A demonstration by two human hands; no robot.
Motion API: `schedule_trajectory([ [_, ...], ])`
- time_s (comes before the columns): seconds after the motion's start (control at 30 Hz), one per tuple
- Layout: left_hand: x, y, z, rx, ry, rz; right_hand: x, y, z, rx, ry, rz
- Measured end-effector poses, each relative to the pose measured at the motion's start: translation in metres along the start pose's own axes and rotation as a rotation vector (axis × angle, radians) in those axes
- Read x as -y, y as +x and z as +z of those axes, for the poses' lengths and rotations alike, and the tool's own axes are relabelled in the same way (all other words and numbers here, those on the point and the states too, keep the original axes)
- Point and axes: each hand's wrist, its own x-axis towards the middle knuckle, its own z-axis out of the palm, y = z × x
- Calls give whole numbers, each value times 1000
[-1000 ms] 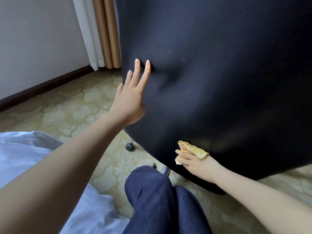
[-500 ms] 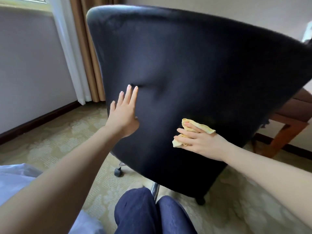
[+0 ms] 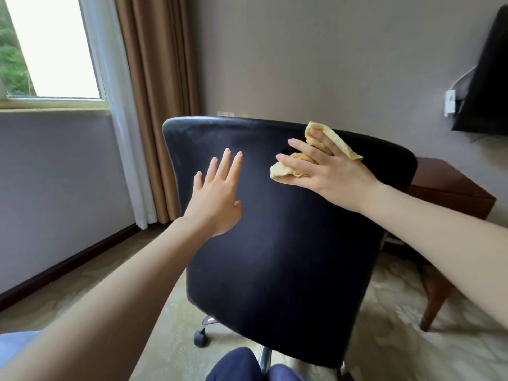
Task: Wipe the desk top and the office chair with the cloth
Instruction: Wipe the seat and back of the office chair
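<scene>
We see the yellow cloth [image 3: 283,169] bunched against the upper part of the office chair [image 3: 275,257] backrest, just below its top edge, at about 1 o'clock from the middle of our view. Our right hand [image 3: 330,171] presses it flat to the dark upholstery with fingers spread and nearly straight. A fold of the cloth laps over the tips of the middle fingers, and another corner sticks out past the thumb toward 9 o'clock. Our left hand [image 3: 217,199] lies at 8 o'clock from the cloth, apart from it. Its palm is flat on the backrest, its fingers are straight and point to 12 o'clock, and it holds nothing.

The chair stands with its back toward us, and one caster [image 3: 200,338] shows under it at 7 o'clock. Behind the chair at 3 o'clock stands the brown wooden counter [image 3: 450,185], its near leg on the pale patterned carpet [image 3: 398,325]. A dark screen [image 3: 483,78] hangs on the wall at 2 o'clock, with a white socket [image 3: 450,103] beside it. At 10 o'clock a tan curtain [image 3: 154,105] hangs next to a bright window [image 3: 55,45]. Our knees in blue trousers [image 3: 236,364] show at 6 o'clock
</scene>
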Motion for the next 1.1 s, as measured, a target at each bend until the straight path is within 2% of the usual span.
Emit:
schedule_trajectory([
  [0.17,-2,17,-29,-56,2,43,-24,33,-26,-162,127,223],
  [0.3,-3,44,-48,-109,-44,106,-34,56,-38,87,640,535],
  [0.4,-10,67,-56,-165,-83,176,-42,65,-32,73,867,804],
  [0.5,-16,92,-63,-325,-167,233,-61,74,-19,116,1063,923],
  [0.53,-17,96,-68,-339,-171,229,-67,76,-17,172,1152,899],
  [0.6,-17,113,-81,-257,-125,205,-83,85,-6,344,1340,750],
  [0.7,-17,146,-95,-34,-1,254,-101,104,16,580,1521,498],
  [0.83,-21,165,-112,254,150,372,-110,112,30,710,1603,276],
  [0.93,-20,167,-119,394,240,447,-109,104,31,736,1709,232],
  [1.0,-22,174,-126,551,226,405,-113,102,36,765,1786,239],
  [1.1,-29,188,-136,679,192,326,-120,101,42,806,1895,291],
])
